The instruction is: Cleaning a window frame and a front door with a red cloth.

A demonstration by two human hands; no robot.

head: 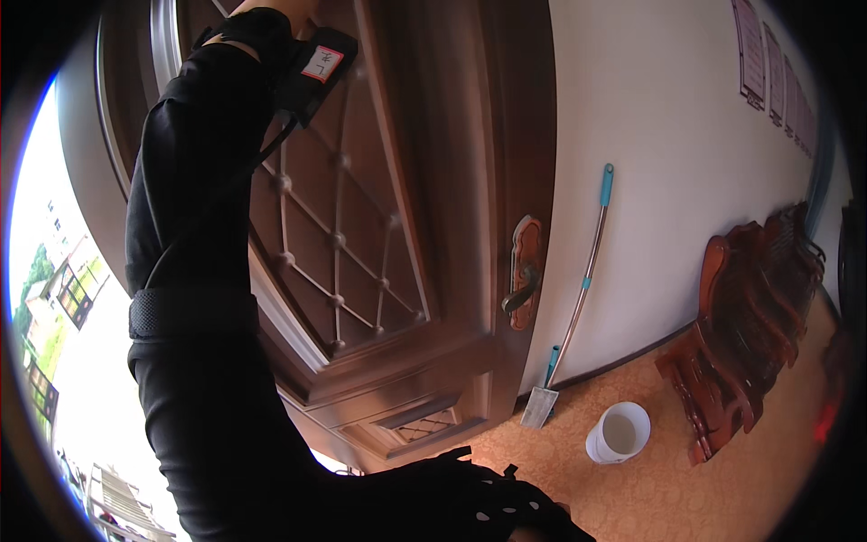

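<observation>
My left arm, in a black sleeve (196, 203), reaches up along a dark brown door (460, 203) with a diamond lattice panel (339, 240). Only the base of my left hand (291, 8) shows at the top edge; its fingers are cut off, so what they touch is hidden. A strap holds a black box (322, 74) with a written label and a cable at that wrist. My right hand is out of view. Before me are the door's lever handle (520, 298) on its ornate plate (526, 234) and the dark polka-dotted clothing (488, 501) low in the picture.
Right of the door, a long-handled flat mop (582, 298) leans on the white wall (637, 271). A white bucket (599, 440) stands on the patterned orange floor (569, 498), near a carved wooden bench (738, 325). Framed panels (748, 54) hang above. Bright outdoors shows at left.
</observation>
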